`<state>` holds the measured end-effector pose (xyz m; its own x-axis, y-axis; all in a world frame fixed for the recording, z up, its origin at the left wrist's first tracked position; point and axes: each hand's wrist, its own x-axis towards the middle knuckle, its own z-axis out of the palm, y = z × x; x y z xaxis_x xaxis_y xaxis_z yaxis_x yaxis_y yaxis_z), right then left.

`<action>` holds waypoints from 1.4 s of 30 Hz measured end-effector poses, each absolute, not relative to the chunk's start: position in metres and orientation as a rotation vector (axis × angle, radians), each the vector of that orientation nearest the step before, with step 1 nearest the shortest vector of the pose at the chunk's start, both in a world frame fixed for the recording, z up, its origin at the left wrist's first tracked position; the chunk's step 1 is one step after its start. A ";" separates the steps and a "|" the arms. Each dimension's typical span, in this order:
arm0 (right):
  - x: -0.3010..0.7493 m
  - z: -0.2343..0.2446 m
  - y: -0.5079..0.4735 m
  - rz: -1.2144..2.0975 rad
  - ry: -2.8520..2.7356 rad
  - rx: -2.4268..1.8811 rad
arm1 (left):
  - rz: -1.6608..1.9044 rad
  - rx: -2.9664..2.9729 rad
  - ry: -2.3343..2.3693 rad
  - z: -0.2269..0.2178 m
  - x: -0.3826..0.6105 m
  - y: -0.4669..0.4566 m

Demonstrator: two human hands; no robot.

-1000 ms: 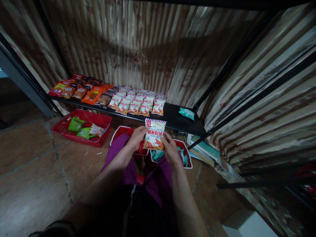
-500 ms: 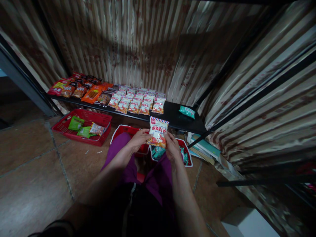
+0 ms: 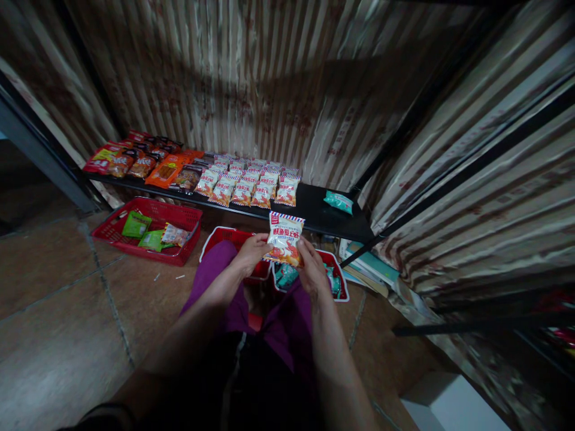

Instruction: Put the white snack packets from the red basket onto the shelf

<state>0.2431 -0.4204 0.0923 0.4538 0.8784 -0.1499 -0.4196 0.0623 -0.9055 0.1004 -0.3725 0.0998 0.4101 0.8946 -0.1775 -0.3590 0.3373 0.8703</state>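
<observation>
Between my two hands is a white and orange snack bag [image 3: 286, 238] with a striped top edge, its printed front facing me. My left hand [image 3: 253, 253] grips its lower left side, and my right hand [image 3: 313, 267] grips the right side. Beyond it, on the black shelf [image 3: 309, 206], matching snack bags [image 3: 242, 188] stand in rows. One teal packet [image 3: 338, 202] lies toward the shelf's right end. Under my hands, a red basket with a white rim [image 3: 347, 293] holds teal packets [image 3: 286, 275], partly hidden by my right hand and leg.
Red and orange snack packs [image 3: 166, 170] fill the shelf's left end. On the tiled floor, a red basket [image 3: 182, 257] holds green packets [image 3: 136, 225]. Another red basket [image 3: 220, 234] sits before my knees. Books [image 3: 372, 263] lie by the black shelf post [image 3: 381, 234]; a white box [image 3: 462, 407] stands lower right.
The view has shifted slightly, so everything sits a little further left. Both hands still hold the snack bag in nearly the same pose.
</observation>
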 end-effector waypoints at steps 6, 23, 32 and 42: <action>0.244 0.089 -0.427 1.092 -0.619 -1.094 | 0.960 0.851 0.754 0.094 0.099 -0.373; 0.240 0.064 -0.423 0.739 -1.098 -1.343 | 1.276 1.786 1.293 0.114 0.111 -0.358; 0.239 0.069 -0.432 0.621 -1.358 -1.512 | 1.069 1.823 1.287 0.110 0.100 -0.339; 0.244 0.061 -0.434 0.682 -1.278 -1.459 | 1.171 1.741 1.248 0.100 0.103 -0.329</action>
<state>0.2435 -0.4337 0.0609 0.2722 0.9402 0.2047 0.3532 0.1002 -0.9302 0.1034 -0.3286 0.1000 0.1327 0.9525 0.2743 0.3340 -0.3035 0.8924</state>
